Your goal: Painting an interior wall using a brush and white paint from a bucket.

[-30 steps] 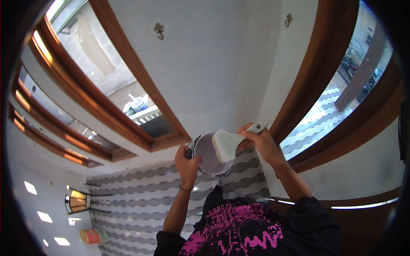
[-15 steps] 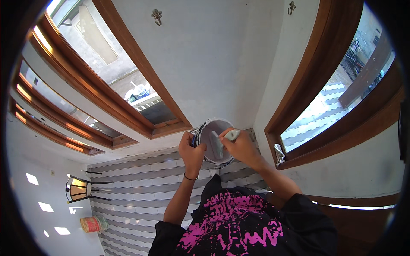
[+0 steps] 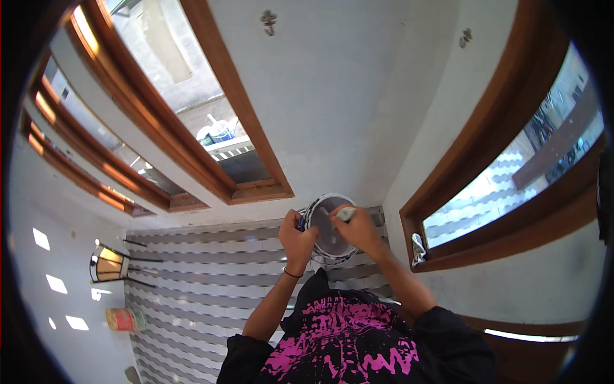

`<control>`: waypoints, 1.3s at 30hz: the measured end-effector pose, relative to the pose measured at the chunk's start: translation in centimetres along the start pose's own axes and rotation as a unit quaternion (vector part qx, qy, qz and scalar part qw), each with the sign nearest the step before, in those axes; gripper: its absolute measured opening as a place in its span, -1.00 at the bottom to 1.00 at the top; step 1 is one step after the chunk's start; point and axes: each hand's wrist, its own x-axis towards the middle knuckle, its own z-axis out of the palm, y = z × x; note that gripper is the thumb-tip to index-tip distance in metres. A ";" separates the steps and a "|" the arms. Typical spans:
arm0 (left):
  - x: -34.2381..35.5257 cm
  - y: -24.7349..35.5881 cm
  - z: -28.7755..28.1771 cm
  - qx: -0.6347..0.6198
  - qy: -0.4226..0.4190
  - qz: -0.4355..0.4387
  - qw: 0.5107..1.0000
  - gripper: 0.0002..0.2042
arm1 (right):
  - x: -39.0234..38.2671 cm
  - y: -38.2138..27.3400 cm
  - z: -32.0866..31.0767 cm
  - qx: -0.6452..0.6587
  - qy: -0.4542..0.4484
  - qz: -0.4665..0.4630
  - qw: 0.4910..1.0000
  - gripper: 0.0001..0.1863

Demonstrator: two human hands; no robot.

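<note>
Apparently, dipping is underway: left grip (image 3: 299, 240) is clasping bucket (image 3: 343, 248) rim, right grip (image 3: 360, 232) is pinching brush (image 3: 346, 214) handle; lifting clear would be calling for steady bucket.

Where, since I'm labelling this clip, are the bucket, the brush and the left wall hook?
Bucket (image 3: 339, 247): head view, on the lower part of its grey inside.
Brush (image 3: 346, 214): head view, on the pale end of its handle.
Left wall hook (image 3: 268, 22): head view, on the middle of its body.
</note>
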 end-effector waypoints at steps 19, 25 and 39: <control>10.3 2.3 -0.9 -0.194 -0.103 -0.131 0.967 -0.73 | 4.9 -8.4 -8.7 0.239 0.001 -0.137 0.961 -0.88; 14.5 4.0 -1.2 -0.208 -0.124 -0.141 0.960 -0.73 | 7.2 -12.8 -8.9 0.100 0.035 -0.326 0.939 -0.81; 18.2 -0.9 -2.1 -0.216 -0.138 -0.170 0.952 -0.72 | 11.1 -6.8 -2.3 0.097 0.019 -0.182 0.978 -0.89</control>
